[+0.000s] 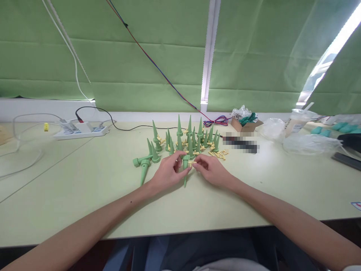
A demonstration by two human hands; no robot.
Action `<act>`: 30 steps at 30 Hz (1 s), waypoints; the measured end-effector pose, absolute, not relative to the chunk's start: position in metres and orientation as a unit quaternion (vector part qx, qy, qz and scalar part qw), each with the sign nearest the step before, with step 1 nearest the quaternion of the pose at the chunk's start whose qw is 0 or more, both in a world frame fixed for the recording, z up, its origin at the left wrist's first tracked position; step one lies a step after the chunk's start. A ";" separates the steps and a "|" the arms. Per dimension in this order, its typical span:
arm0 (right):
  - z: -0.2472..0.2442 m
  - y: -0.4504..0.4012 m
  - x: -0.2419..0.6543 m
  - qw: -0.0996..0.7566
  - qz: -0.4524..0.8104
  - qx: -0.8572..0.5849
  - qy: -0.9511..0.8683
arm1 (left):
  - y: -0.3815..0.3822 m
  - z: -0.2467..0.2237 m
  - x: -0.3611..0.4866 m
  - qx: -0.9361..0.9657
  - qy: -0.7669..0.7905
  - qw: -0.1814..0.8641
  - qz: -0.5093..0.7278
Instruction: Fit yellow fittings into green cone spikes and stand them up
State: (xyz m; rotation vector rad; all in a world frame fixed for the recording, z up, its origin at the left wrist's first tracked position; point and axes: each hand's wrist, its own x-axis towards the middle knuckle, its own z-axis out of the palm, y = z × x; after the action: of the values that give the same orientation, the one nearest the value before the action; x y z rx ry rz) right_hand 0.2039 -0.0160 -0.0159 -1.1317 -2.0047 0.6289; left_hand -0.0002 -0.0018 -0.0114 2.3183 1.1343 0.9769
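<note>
Our left hand pinches a green spike (tip down), our right hand a yellow bit; a box holds crinkly plastic.

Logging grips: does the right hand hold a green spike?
No, the right hand pinches a yellow piece; the left hand holds the spike.

We seem to be in a workroom or an office; we cannot tell which. We see a long pale table before green blinds, a power strip full of plugs, coiled wires, clustered green cones, small yellow parts, plastic bags and a drink cup.
</note>
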 end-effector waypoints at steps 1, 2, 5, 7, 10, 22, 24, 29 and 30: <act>-0.015 -0.016 0.204 0.363 0.246 -0.441 -0.783 | -0.002 -0.012 0.000 0.825 0.403 0.190 0.348; -0.015 -0.016 0.204 0.359 0.245 -0.442 -0.785 | -0.002 -0.012 0.000 0.825 0.402 0.190 0.348; -0.014 -0.016 0.203 0.354 0.240 -0.441 -0.789 | -0.002 -0.012 0.000 0.827 0.400 0.189 0.347; -0.014 -0.016 0.203 0.353 0.245 -0.436 -0.790 | -0.002 -0.011 0.000 0.829 0.399 0.188 0.344; -0.015 -0.015 0.204 0.349 0.253 -0.438 -0.789 | -0.003 -0.011 0.001 0.830 0.400 0.185 0.343; -0.018 -0.015 0.205 0.370 0.256 -0.443 -0.776 | -0.002 -0.011 0.000 0.822 0.408 0.184 0.351; -0.017 -0.016 0.204 0.364 0.261 -0.440 -0.778 | -0.002 -0.010 0.000 0.825 0.404 0.184 0.350; -0.015 -0.016 0.204 0.352 0.255 -0.437 -0.787 | -0.003 -0.010 0.000 0.830 0.397 0.181 0.348; -0.016 -0.016 0.204 0.351 0.255 -0.436 -0.789 | -0.003 -0.011 0.000 0.831 0.397 0.180 0.346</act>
State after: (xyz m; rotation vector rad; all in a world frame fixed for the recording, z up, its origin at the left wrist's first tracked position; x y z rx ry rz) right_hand 0.2042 -0.0157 -0.0158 -1.1279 -2.0415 0.6602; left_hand 0.0004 -0.0027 -0.0105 2.3479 1.1208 0.9779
